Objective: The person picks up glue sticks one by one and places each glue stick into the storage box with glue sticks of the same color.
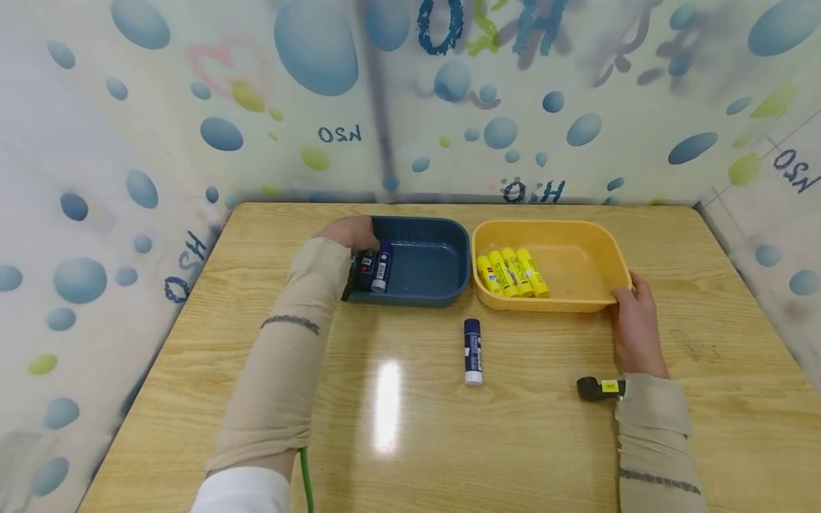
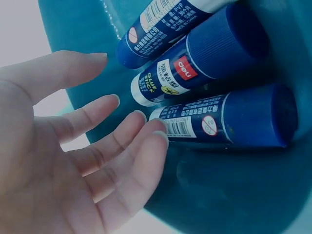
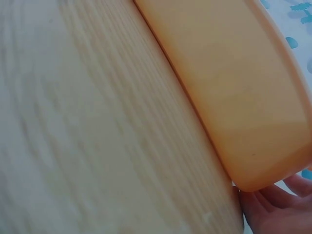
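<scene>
My left hand point(image 1: 351, 231) is over the left end of a dark blue plastic bin point(image 1: 426, 296). In the left wrist view its loosely bent fingers hold nothing, and the fingertips are beside three navy glue sticks point(image 2: 183, 70) lying in the bin. My right hand point(image 1: 638, 331) grips the front right corner of a yellow plastic bin point(image 1: 577, 267), its thumb at the rim; the right wrist view shows its fingers point(image 3: 278, 197) against that corner. Several yellow glue sticks point(image 1: 513, 272) lie side by side in the yellow bin's left part.
A single navy glue stick point(image 1: 472, 350) with a white end lies on the wooden table point(image 1: 526, 442), in front of the two bins. Patterned wall covering point(image 1: 410, 107) stands behind the table. A green cable point(image 1: 306, 481) hangs by the left sleeve.
</scene>
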`<state>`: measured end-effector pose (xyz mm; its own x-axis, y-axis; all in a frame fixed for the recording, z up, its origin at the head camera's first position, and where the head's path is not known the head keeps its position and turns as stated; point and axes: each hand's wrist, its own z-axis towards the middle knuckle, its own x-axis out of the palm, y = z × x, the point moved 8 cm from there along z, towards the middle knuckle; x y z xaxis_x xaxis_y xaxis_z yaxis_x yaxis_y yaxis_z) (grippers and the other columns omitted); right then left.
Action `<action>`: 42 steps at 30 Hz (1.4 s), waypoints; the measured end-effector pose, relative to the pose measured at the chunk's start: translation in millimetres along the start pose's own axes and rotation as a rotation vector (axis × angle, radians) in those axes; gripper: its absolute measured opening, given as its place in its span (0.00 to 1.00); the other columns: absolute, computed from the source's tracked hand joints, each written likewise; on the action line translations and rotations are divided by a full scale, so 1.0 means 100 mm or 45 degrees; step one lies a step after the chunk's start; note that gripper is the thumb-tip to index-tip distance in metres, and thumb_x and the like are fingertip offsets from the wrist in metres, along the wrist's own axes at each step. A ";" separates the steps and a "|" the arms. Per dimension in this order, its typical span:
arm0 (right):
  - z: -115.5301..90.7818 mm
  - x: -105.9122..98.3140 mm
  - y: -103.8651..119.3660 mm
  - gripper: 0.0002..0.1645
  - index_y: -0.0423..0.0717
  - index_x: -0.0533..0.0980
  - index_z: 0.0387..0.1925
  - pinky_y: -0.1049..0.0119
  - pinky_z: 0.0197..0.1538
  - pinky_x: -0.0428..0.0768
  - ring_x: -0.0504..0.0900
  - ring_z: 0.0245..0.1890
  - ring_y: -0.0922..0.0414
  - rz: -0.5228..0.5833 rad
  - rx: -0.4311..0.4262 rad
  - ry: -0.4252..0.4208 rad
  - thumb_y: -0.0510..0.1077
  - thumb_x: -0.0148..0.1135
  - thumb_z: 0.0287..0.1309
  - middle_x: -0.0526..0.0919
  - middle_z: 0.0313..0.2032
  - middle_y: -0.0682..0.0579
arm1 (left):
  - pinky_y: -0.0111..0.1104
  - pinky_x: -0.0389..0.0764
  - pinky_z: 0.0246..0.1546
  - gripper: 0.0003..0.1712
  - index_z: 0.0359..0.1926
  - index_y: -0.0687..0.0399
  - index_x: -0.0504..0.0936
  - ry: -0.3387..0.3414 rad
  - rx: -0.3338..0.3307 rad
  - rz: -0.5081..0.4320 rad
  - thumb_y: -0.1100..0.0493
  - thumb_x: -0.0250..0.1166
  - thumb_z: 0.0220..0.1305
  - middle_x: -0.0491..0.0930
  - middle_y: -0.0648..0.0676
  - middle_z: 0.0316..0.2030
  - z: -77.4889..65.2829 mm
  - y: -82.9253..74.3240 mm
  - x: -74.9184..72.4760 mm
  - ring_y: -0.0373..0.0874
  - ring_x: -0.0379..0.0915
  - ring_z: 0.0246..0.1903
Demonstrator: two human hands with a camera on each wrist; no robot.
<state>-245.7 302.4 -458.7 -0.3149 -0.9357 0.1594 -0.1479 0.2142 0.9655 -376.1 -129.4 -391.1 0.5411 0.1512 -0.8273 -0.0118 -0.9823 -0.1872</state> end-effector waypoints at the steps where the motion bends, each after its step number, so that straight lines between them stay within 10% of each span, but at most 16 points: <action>1: 0.00 0.00 0.00 0.33 0.55 0.44 0.68 0.69 0.63 0.53 0.53 0.62 0.59 -0.013 0.001 -0.003 0.44 0.40 0.65 0.48 0.66 0.53 | 0.36 0.73 0.30 0.15 0.42 0.60 0.74 -0.002 0.004 -0.005 0.54 0.55 0.60 0.77 0.59 0.39 -0.01 0.00 0.00 0.47 0.71 0.31; 24: 0.02 0.00 0.02 0.32 0.55 0.44 0.68 0.68 0.63 0.53 0.54 0.61 0.59 -0.091 0.018 -0.020 0.45 0.39 0.65 0.48 0.66 0.53 | 0.36 0.70 0.26 0.24 0.54 0.50 0.63 -0.242 0.346 -0.038 0.44 0.52 0.62 0.71 0.51 0.32 -0.80 -0.77 0.08 0.45 0.69 0.25; 32: 0.03 -0.01 0.02 0.32 0.53 0.43 0.68 0.67 0.63 0.52 0.53 0.62 0.58 -0.051 -0.014 0.006 0.43 0.38 0.65 0.47 0.66 0.52 | 0.33 0.69 0.16 0.26 0.54 0.48 0.64 -0.372 0.468 -0.085 0.42 0.54 0.59 0.71 0.49 0.31 -1.10 -1.00 0.31 0.42 0.68 0.17; 42: 0.03 -0.01 0.01 0.32 0.52 0.44 0.68 0.68 0.63 0.53 0.54 0.61 0.58 -0.007 -0.022 0.005 0.42 0.39 0.65 0.47 0.66 0.51 | 0.29 0.70 0.20 0.29 0.55 0.45 0.63 -0.334 0.556 -0.167 0.41 0.57 0.57 0.71 0.47 0.37 -1.35 -1.17 0.69 0.39 0.69 0.26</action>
<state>-248.6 304.3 -458.9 -0.3103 -0.9380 0.1546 -0.1334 0.2040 0.9698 -224.4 -19.1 -354.6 0.3337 0.3477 -0.8762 -0.3378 -0.8237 -0.4555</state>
